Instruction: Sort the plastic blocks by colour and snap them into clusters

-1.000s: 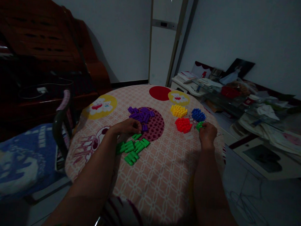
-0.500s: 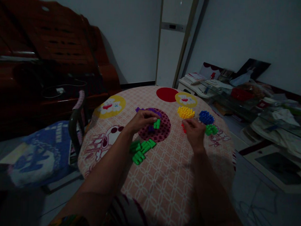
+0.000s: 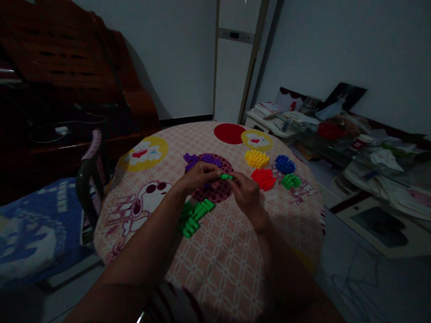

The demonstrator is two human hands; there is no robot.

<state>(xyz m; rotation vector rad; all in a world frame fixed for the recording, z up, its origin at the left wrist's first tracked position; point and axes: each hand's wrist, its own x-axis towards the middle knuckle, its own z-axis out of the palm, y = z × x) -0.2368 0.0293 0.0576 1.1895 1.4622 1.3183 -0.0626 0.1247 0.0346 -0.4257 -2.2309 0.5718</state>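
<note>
My left hand (image 3: 202, 176) pinches a small green plastic building block (image 3: 226, 177) over the table's middle. From the other side, the fingertips of my right hand (image 3: 247, 192) are closed on the right end of the same green block; whether a separate piece sits in them is hidden. Purple blocks (image 3: 212, 159) lie behind my left hand, partly covered by it. Nearer to me is a group of long green blocks (image 3: 195, 216), just right of my left forearm. A red block cluster (image 3: 263, 179) lies beyond my right hand.
Yellow (image 3: 257, 158), blue (image 3: 285, 164) and smaller green block clusters (image 3: 291, 181) lie at the right of the round cloth-covered table (image 3: 230, 247). A chair (image 3: 89, 176) stands close on the left. A cluttered glass-topped cabinet (image 3: 308, 132) is behind on the right.
My right hand has moved left from the red cluster to meet my left hand at the green block. The red cluster is now uncovered. The whole view has shifted a little.
</note>
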